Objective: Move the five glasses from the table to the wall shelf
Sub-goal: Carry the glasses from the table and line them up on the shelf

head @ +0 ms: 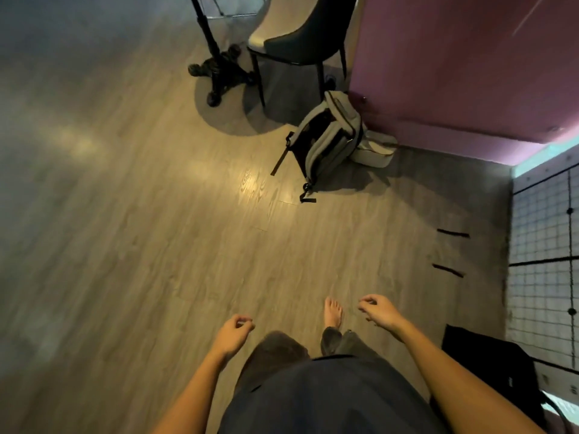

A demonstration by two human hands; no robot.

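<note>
Both hands hang low over the wooden floor (pixel 141 214), empty and loosely curled: the left hand (pixel 233 335) with fingers bent inward, holding nothing, the right hand (pixel 377 311) likewise relaxed with fingertips half folded. Between them, a bare foot (pixel 332 313) steps forward from dark trousers. Well ahead of the hands, a grey backpack (pixel 326 142) leans open on the floor beside a pink wall (pixel 454 64). Further ahead stand a dark chair (pixel 300 39) and a black pedestal base (pixel 219 73). Beyond the right hand, two black strips (pixel 452 233) lie on the floor by a wire grid panel (pixel 545 245). No glasses can be seen in this view
</note>
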